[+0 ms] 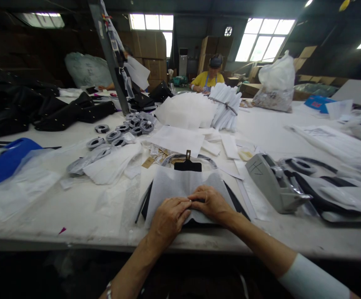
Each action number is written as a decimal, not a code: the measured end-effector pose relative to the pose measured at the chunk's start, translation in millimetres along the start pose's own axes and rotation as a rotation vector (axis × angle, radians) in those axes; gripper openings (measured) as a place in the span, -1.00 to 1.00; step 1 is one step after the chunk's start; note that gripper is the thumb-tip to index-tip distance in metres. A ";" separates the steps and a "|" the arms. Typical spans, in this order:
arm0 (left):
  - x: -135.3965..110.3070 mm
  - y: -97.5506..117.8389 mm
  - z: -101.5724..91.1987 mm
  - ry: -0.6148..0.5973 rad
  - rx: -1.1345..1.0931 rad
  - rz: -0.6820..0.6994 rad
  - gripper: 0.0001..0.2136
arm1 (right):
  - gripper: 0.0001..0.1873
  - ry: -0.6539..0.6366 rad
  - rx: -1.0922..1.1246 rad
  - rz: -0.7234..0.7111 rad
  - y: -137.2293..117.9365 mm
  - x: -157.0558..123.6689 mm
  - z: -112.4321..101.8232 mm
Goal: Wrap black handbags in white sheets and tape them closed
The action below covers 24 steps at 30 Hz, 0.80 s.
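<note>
In front of me lies a black bag (pixel 234 198) with a sheet of white tissue paper (pixel 164 187) over most of it. A black flap with a gold metal fitting (pixel 188 160) sticks out past the sheet's far edge, and a grey wrapped handle (pixel 210 161) curves behind it. My left hand (pixel 170 216) and my right hand (pixel 210 203) meet at the sheet's near part, fingers closed and fingertips together. A tiny pale spot shows between the fingertips; what they pinch is too small and too covered to name.
A grey tape dispenser (pixel 269 182) stands to the right, beside another wrapped black bag (pixel 330 199). Several grey coiled straps (pixel 113 136) lie left, near a blue tool (pixel 9 160). White paper stacks (pixel 185 109) sit ahead; a person in yellow (pixel 207 79) works across the table.
</note>
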<state>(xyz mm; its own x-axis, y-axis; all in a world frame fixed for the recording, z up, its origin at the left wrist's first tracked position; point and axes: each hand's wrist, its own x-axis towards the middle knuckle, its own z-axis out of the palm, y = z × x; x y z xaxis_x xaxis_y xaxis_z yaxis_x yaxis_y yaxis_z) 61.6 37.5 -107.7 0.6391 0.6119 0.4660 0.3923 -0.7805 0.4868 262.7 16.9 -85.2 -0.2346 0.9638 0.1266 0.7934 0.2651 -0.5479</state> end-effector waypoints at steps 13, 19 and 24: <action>3.1 5.3 -0.8 -0.032 -0.017 -0.061 -0.81 | -0.72 -0.043 -0.319 -0.085 -8.3 -1.3 -0.3; 3.9 6.1 1.5 -0.029 0.033 -0.054 -0.85 | -0.71 -0.098 -0.498 -0.159 -18.2 -3.9 -2.0; 4.0 8.7 5.5 -0.053 0.190 -0.086 -0.88 | -0.81 -0.132 -0.544 -0.164 -22.2 -6.0 -0.9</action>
<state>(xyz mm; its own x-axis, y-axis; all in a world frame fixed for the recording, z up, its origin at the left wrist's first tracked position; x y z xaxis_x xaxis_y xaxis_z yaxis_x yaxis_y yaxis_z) 71.2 32.5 -105.7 0.6299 0.6736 0.3866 0.5613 -0.7389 0.3728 247.0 5.2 -73.1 -0.4193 0.9064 0.0504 0.9069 0.4208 -0.0220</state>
